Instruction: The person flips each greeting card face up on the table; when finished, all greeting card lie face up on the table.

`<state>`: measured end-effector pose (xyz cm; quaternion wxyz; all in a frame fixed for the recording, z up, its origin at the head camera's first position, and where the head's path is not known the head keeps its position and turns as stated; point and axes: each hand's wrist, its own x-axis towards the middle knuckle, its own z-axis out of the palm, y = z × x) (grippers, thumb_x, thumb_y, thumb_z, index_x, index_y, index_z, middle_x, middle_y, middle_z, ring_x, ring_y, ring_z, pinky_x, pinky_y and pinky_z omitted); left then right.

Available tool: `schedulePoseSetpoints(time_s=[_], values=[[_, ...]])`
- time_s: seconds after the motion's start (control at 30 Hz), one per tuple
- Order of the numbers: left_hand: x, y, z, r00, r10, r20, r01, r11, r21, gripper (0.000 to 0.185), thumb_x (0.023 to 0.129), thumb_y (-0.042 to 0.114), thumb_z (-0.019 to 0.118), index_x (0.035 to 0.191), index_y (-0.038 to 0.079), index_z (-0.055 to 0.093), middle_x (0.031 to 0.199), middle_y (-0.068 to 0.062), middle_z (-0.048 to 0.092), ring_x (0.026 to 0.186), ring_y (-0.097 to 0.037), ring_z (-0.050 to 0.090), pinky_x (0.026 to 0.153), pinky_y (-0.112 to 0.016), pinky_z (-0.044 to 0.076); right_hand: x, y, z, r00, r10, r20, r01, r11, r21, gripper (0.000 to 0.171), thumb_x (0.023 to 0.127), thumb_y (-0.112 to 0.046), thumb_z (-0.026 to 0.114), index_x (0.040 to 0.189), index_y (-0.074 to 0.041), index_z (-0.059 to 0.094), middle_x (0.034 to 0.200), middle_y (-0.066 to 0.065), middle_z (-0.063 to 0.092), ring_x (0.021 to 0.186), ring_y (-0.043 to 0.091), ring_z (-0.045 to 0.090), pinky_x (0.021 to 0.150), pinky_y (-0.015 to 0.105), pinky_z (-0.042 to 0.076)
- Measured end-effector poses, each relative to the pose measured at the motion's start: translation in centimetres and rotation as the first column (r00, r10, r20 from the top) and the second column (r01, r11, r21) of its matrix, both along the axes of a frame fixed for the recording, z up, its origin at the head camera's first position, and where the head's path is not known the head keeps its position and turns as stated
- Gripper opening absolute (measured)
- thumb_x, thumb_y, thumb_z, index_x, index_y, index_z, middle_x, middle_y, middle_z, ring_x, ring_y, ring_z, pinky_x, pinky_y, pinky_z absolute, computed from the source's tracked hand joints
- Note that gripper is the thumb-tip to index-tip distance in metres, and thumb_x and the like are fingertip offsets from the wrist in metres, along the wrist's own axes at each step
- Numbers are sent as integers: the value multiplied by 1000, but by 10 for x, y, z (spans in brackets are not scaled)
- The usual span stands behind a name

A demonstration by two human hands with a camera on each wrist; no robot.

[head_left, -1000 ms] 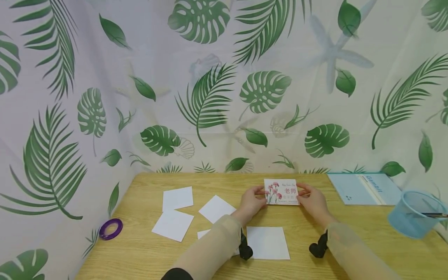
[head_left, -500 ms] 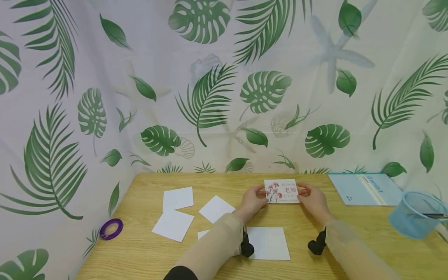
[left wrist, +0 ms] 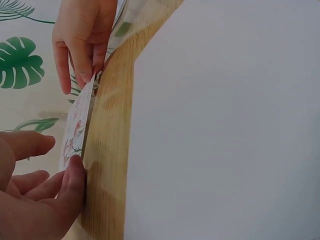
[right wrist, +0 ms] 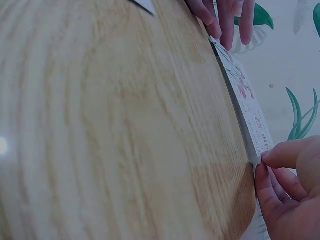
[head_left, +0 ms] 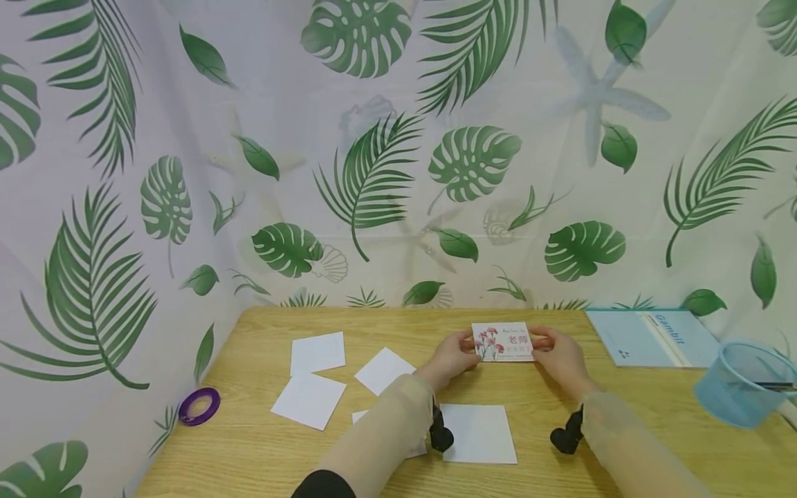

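Card (head_left: 503, 342): white, pink-red flowers, reddish characters.
4 paper squares (head_left: 317, 352): plain white, at 9 o'clock of the card.
Table (head_left: 249, 449): light wood grain.
Tape ring (head_left: 199, 405): purple.
Book (head_left: 650, 337): pale blue, white band, at 3 o'clock.
Cup (head_left: 737, 384): translucent blue mesh.
Curtain (head_left: 373, 159): off-white, green leaves, faint grey starfish and shells.
Sleeves (head_left: 380, 443): sheer beige.

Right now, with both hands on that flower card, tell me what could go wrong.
The card is only pinched at its two ends, by the left hand and the right hand; uneven pressure could bend or crease it. It may slip down onto the table if either pinch loosens. The sleeves hang close over the white paper square below, so pulling back could drag it askew.
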<state>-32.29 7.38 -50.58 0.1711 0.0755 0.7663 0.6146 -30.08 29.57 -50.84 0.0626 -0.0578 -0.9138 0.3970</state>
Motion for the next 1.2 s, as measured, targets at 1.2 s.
schedulePoseSetpoints(time_s=[1.2], values=[[4, 0, 7, 998, -51, 36, 52, 998, -28, 64, 91, 5, 66, 149, -1, 39, 146, -17, 52, 131, -28, 52, 99, -36, 53, -2, 4, -7, 1000, 21, 11, -21, 1000, -16, 45, 86, 3, 62, 130, 8, 57, 118, 30, 65, 104, 39, 65, 87, 44, 56]])
